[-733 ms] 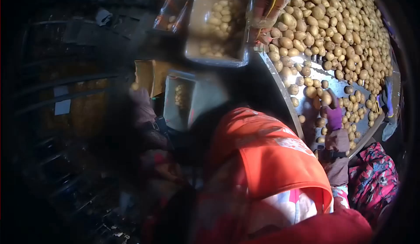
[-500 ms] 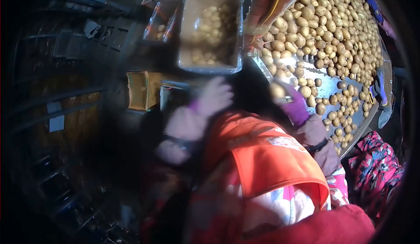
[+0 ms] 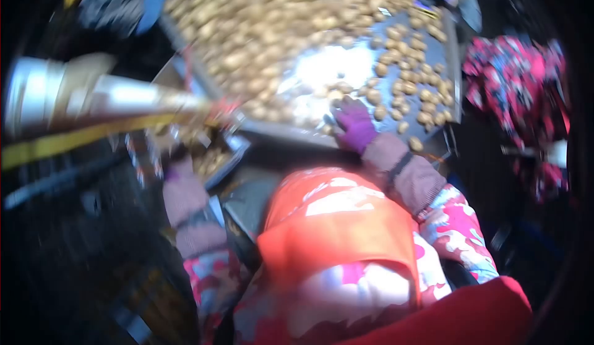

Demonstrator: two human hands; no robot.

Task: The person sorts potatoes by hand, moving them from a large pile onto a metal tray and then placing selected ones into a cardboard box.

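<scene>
Table [image 3: 286,132] before me: potatoes [image 3: 260,36] piled thick across far side and left, blurry; looser scatter right, shiny surface showing between.

- Right arm [image 3: 461,230] runs from the lower right of the view up toward its middle, slanting inward
- Right forearm [image 3: 421,181] wears a dull pink cover, with a dark band [image 3: 399,167] around it
- Right hand [image 3: 357,127], gloved in purple, points forward with its back to the camera; the fingers [image 3: 344,105] reach ahead, though how far they close is unclear
- Left arm [image 3: 210,277] extends almost straight forward, its patterned sleeve ending under another dull pink cover on the left forearm [image 3: 185,200]
- Left hand [image 3: 179,164] is dim and blurred, its finger pose unreadable
- The hands are well apart, the right farther forward
</scene>
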